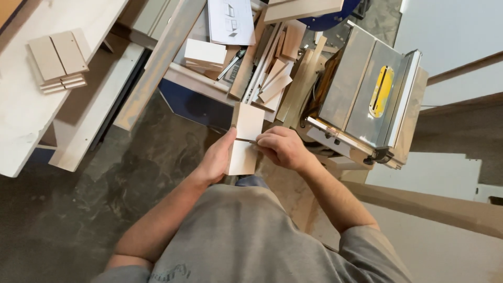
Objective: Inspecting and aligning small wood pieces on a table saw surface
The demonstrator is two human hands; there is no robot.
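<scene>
My left hand grips the left edge of a pale rectangular wooden board, thumb on its face, holding it in front of my chest. My right hand is closed on a thin dark pencil whose tip lies across the middle of the board. The board's lower half shows between both hands.
A table saw with a yellow insert stands to the right. Behind the board, a bench carries wood offcuts, a paper drawing and a white block. A stack of small boards lies on a white table at left. Dark concrete floor lies below.
</scene>
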